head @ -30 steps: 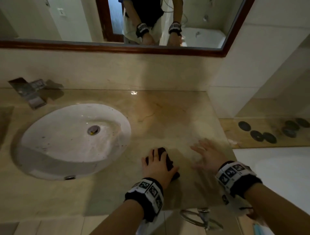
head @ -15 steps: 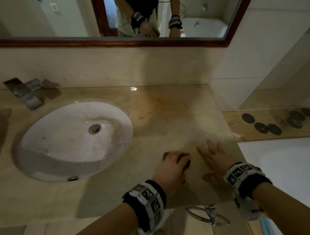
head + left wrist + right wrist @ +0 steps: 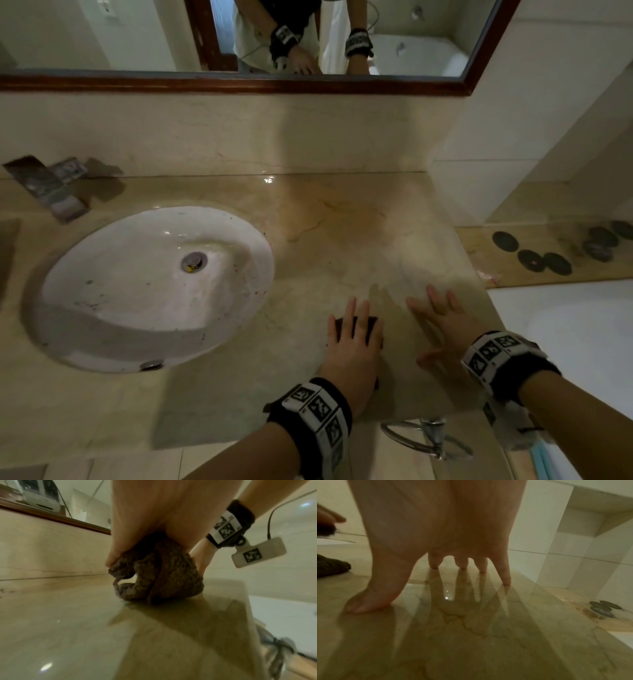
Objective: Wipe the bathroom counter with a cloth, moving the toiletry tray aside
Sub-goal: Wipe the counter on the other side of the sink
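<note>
A dark brown bunched cloth [image 3: 373, 327] lies on the beige marble counter [image 3: 359, 240], right of the sink. My left hand [image 3: 352, 342] presses down on it, fingers laid over the top. In the left wrist view the cloth [image 3: 171, 577] is wadded under the palm, with thumb and little finger hugging its sides. My right hand [image 3: 442, 318] rests flat on the counter just to the right, fingers [image 3: 464, 563] spread and holding nothing. The cloth [image 3: 332, 566] shows at the left edge of the right wrist view. No toiletry tray appears in any view.
An oval white sink [image 3: 137, 291] fills the counter's left half. Small packets [image 3: 51, 188] lie at the back left by the wall. Right of the counter a lower ledge carries several dark discs [image 3: 534, 260]. A chrome towel ring [image 3: 428, 442] hangs below the front edge.
My left hand has slid the cloth to the right, closer to the right hand. The right hand has stayed flat in nearly the same spot.
</note>
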